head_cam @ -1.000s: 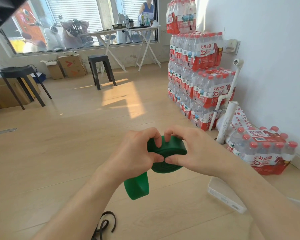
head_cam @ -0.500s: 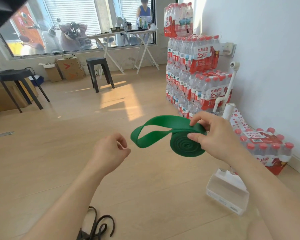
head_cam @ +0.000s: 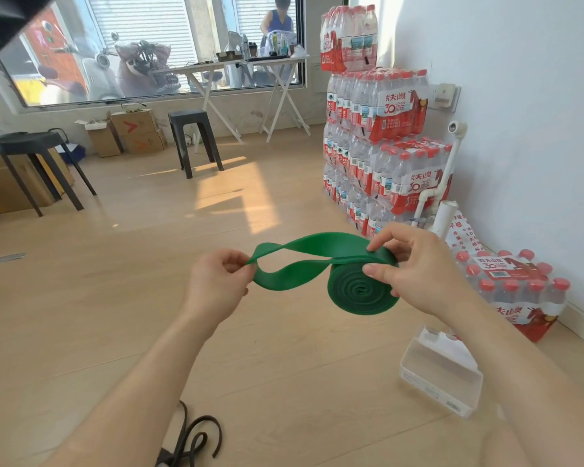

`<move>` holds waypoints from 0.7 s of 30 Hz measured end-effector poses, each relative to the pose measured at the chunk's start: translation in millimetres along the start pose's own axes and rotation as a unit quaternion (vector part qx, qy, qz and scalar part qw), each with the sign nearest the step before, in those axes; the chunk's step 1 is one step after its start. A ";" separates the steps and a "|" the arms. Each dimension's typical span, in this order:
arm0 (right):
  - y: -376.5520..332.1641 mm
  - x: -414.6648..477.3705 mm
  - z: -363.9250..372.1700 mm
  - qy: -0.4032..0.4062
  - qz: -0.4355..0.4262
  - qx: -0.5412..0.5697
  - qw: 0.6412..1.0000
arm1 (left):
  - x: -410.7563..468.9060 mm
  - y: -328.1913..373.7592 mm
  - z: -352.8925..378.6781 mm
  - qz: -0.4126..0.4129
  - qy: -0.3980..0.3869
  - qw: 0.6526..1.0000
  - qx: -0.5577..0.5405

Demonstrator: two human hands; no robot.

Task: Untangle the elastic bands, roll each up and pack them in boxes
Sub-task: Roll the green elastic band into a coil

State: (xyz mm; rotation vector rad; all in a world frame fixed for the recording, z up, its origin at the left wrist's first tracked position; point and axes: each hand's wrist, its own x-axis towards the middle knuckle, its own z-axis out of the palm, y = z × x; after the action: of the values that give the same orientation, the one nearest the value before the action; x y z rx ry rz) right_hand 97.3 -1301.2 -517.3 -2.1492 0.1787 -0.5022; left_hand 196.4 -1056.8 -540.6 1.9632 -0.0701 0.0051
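Green elastic band [head_cam: 361, 291] stays coiled, gripped by the right hand [head_cam: 418, 274]. Left hand [head_cam: 216, 288], empty a moment ago, now pinches its loose loop, seemingly by the fingertips.

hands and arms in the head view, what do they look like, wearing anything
The left hand and right hand are bare: no gloves, no rings visible. The left forearm and right forearm show no sleeve, watch or bracelet up to the frame edge. Nails on the fingers look short and unpainted.

Bright window [head_cam: 149, 45] daylight, sun patch on floor [head_cam: 230, 193], edges bowed.
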 end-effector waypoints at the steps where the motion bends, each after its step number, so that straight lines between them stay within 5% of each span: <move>1: 0.4 -0.3 1.2 -0.005 -0.005 -0.015 1.000 | -0.5 3.5 -3.7 -0.010 -0.023 0.998 -0.061; 7: 0.8 1.4 6.6 -0.020 -0.005 -0.047 0.999 | -6.6 8.8 -33.8 -0.006 -0.326 0.900 -0.289; 10: -2.0 0.9 4.2 -0.024 0.007 0.017 1.000 | -3.1 7.6 -40.3 -0.031 -0.322 0.882 -0.344; 17: -8.0 -1.6 5.9 -0.053 0.012 0.068 0.996 | -2.3 -3.8 -44.0 0.012 -0.207 0.975 -0.083; 21: -9.2 -3.7 6.7 -0.088 0.006 0.041 0.995 | -5.1 -2.8 -48.1 0.027 -0.290 0.943 0.159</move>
State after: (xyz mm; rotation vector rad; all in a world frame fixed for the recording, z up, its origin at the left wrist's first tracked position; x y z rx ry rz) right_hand 96.2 -1289.6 -514.4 -2.0981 0.0720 -0.3052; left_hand 192.9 -1011.2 -524.9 2.2233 -0.5379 -0.5601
